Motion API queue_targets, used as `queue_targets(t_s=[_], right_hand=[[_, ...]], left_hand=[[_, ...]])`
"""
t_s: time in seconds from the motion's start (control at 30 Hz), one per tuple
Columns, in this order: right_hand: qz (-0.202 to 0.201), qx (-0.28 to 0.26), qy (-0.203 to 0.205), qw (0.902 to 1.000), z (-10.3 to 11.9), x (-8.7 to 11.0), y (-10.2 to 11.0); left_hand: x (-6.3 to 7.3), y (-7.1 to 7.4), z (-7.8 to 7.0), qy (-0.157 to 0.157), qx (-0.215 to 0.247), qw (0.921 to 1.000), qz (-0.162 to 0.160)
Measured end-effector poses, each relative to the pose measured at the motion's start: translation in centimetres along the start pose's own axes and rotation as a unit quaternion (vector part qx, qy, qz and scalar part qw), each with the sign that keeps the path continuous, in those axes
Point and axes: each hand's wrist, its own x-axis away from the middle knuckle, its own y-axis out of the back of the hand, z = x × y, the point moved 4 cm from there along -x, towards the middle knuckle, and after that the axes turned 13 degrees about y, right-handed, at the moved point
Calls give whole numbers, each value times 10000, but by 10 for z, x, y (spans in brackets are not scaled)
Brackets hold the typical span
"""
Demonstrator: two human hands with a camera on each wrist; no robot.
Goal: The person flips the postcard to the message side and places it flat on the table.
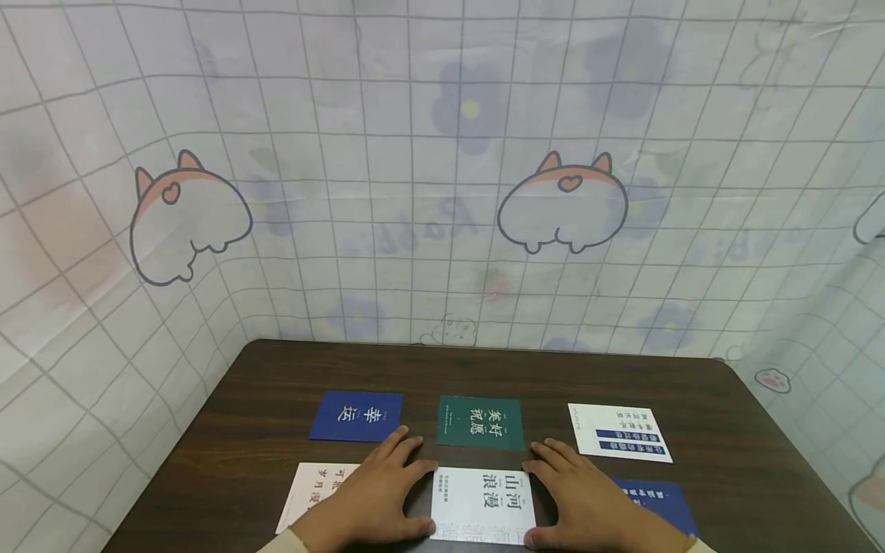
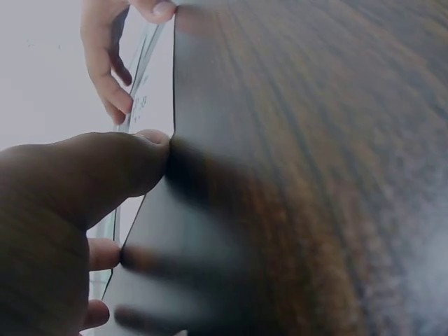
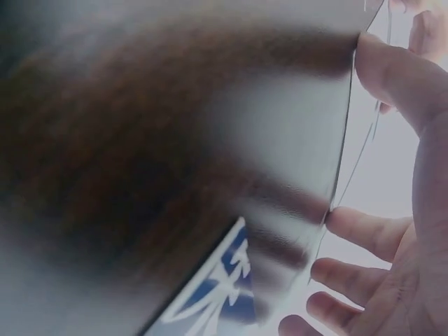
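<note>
A white card (image 1: 477, 503) with dark Chinese characters lies flat on the table in the head view, between the two hands. At its left side is my left hand (image 1: 379, 491), with index fingertip and thumb at the card's left edge and the other fingers spread forward. My right hand (image 1: 577, 495) mirrors it at the right edge. In the left wrist view the left thumb (image 2: 133, 164) meets the tabletop beside the card; the right wrist view has the right thumb (image 3: 395, 70) and fingertips touching down. Neither hand curls round anything.
Behind lie a blue card (image 1: 356, 416), a green card (image 1: 480, 422) and a white card with blue bands (image 1: 619, 432). A white card with red characters (image 1: 311, 485) and another blue card (image 1: 660, 503) are partly covered by the hands. Grid-patterned cloth (image 1: 415, 192) surrounds the brown table (image 1: 539, 376).
</note>
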Motion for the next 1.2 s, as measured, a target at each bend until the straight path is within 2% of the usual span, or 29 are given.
queue_targets(t_s=[0.2,0.73,1.07,1.2], right_hand=[[-62,64,62,9999,-1,-3,0],[-192,-289,11,9994,-2,-5,1],[-338,-280,4,9990,0,-4,0],[-420,-276,0,9987,1,-2,1]], left_hand=[[-2,-2,1,61,103,9999,44],[-3,1,0,73,153,9998,55],[-1,3,-2,-281,361,9981,-424],[0,4,-3,-310,449,9969,-568]])
